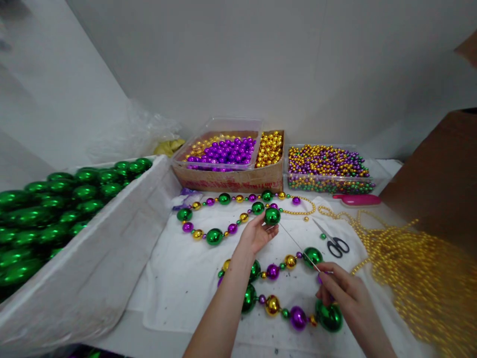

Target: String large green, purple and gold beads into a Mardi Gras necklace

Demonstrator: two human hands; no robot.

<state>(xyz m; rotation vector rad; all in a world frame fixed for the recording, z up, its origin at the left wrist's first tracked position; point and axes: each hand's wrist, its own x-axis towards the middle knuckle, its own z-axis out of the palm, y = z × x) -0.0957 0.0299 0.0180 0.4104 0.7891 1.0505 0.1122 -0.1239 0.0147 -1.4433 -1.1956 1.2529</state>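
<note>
My left hand (260, 234) has its fingers closed on a large shiny green bead (272, 216). A thin pale string (294, 240) runs taut from that bead down to my right hand (343, 287), which pinches it between thumb and fingertips. Behind the left hand, a finished-looking loop of green, gold and purple beads (214, 236) joins a strand of small gold beads (298, 212). Closer to me lies another garland of large beads (273, 305), partly hidden by my left forearm and right hand.
At left stands a white bin (145, 223) of large green beads (87, 193). Behind are a cardboard box (231, 180) with purple and gold beads and a clear tub (331, 184) of small mixed beads. Scissors (337, 246), a pink tool (359, 200) and gold strands (428, 278) lie right.
</note>
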